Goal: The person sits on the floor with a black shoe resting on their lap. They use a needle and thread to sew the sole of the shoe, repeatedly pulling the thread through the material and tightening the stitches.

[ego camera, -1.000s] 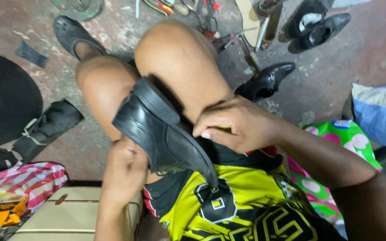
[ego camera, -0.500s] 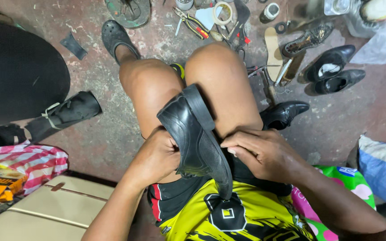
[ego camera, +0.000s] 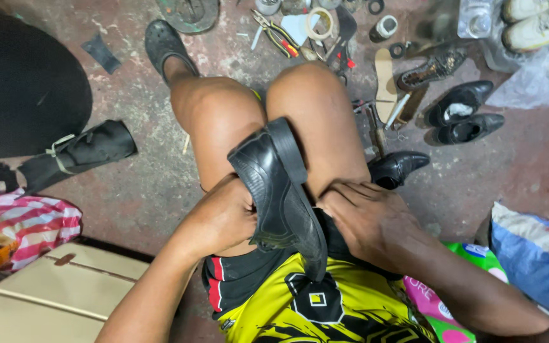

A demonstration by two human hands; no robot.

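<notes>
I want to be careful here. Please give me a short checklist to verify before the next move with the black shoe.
1. Left hand grips the black shoe from its side: ok.
2. Right hand on the shoe: cannot tell; it lies flat beside it, on the thigh.
3. Shoe supported between the knees, sole up: ok.
4. Sole fully attached: cannot tell.
5. Pliers on the floor, beyond the knees: not ok for quick reach.
</notes>
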